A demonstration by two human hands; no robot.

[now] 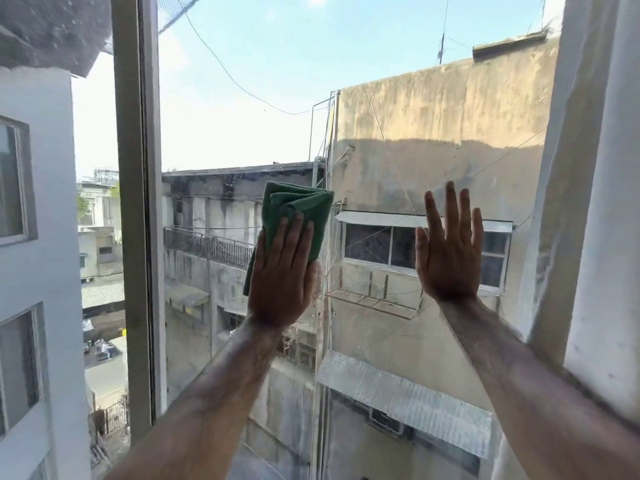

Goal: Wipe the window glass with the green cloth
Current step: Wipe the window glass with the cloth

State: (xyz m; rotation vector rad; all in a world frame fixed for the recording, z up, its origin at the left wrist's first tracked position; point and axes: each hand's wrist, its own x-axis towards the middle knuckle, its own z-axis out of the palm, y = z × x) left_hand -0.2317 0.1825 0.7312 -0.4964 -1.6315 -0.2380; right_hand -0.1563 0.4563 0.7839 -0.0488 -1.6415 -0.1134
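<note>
A folded green cloth [298, 209] lies flat against the window glass [381, 98] near the middle of the pane. My left hand [282, 271] presses it to the glass with the palm, fingers together over its lower half. The cloth's top and left edge stick out past the hand. My right hand [448, 251] rests flat on the glass to the right, fingers spread, holding nothing.
A pale vertical window frame [138, 220] bounds the pane on the left, with a second pane beyond it. A white wall or curtain edge [595, 202] bounds the right. Through the glass I see weathered buildings, wires and a street far below.
</note>
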